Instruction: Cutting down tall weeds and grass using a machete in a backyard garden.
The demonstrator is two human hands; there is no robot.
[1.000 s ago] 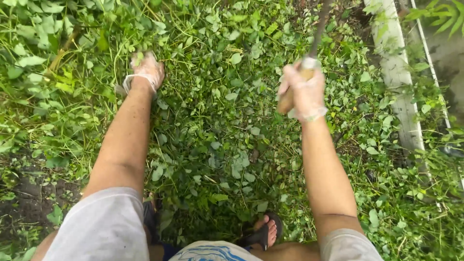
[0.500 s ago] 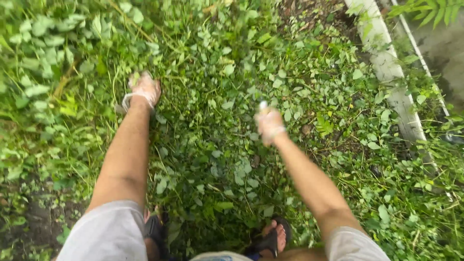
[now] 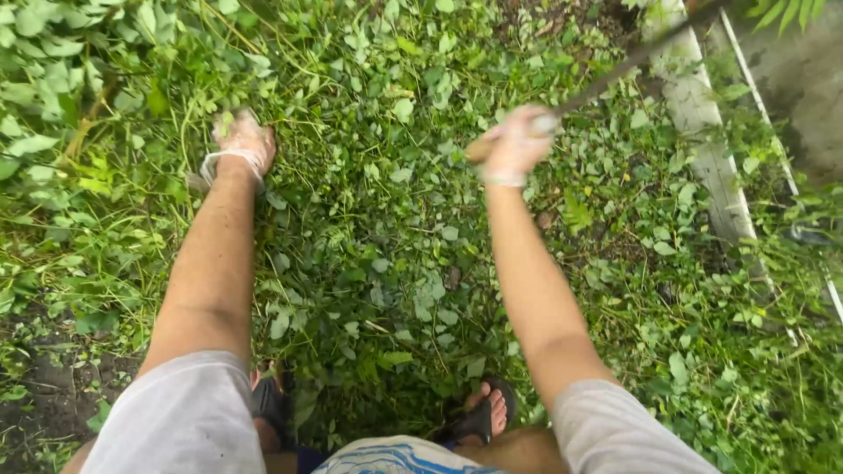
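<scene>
Green weeds carpet the ground. The left hand, at ten o'clock, closes on a clump of stems; the right hand grips a long blade's wooden handle, raised toward one o'clock mid-chop. A controlled downstroke clear of the left hand seems needed.

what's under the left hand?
The left hand, in a thin clear glove, is pressed into leafy green weeds, apparently gripping a clump. Leaves lie over its fingertips. Whatever stems it holds, and the ground beneath, are covered by foliage and cannot be seen.
</scene>
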